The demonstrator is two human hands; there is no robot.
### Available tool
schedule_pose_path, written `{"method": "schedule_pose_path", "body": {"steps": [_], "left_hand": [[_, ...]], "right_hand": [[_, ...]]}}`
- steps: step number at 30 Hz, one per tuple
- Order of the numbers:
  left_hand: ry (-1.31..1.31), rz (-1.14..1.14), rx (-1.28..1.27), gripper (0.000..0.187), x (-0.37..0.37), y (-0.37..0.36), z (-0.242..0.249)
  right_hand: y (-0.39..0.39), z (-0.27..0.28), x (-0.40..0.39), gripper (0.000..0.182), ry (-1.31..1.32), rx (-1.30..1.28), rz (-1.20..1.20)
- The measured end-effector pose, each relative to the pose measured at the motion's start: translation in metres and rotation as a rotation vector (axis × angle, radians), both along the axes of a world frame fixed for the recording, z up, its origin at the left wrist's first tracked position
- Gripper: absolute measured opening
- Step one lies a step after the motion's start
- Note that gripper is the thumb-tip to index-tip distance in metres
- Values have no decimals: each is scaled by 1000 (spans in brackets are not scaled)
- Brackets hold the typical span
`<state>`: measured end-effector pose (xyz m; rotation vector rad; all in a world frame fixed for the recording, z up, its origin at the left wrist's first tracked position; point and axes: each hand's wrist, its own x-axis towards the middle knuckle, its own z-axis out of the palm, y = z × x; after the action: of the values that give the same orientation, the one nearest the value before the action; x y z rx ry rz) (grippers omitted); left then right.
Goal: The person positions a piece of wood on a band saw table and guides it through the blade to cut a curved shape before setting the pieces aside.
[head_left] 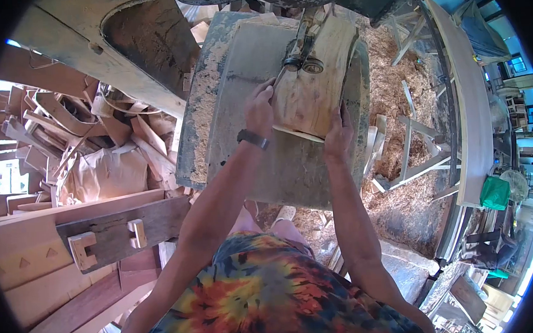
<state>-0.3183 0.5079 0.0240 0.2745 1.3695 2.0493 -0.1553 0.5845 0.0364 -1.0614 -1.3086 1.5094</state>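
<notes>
A thick wooden board (311,99) lies on the worn grey table (267,172) of what looks like a large bandsaw. My left hand (260,109), with a dark watch on the wrist, holds the board's near left edge. On the opposite side, my right hand (339,131) grips the near right edge, fingers along its side. Just beyond my hands, the saw's guide assembly (300,60), with two round rollers, comes down over the board. The blade itself is hard to make out.
The machine's big frame (101,54) rises at upper left. Wood offcuts (93,134) are heaped to the left, above a plank with wooden blocks (124,227). Sawdust (394,165) and loose sticks cover the floor at right, beside a long pale board (467,105).
</notes>
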Motion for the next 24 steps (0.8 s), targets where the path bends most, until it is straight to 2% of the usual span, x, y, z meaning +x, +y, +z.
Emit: {"method": "schedule_pose_path", "body": {"steps": [9,12,24], "left_hand": [[99,15,-80,40,-2,0,10],[85,15,-60,40,-2,0,12],[30,-10,-42,39,-5,4,6]], "right_hand": [[-9,18,-7,52,-33,-8,-50],[2,2,-2,53,-60,87,35],[5,-5,-6,54,3,50,2]]}}
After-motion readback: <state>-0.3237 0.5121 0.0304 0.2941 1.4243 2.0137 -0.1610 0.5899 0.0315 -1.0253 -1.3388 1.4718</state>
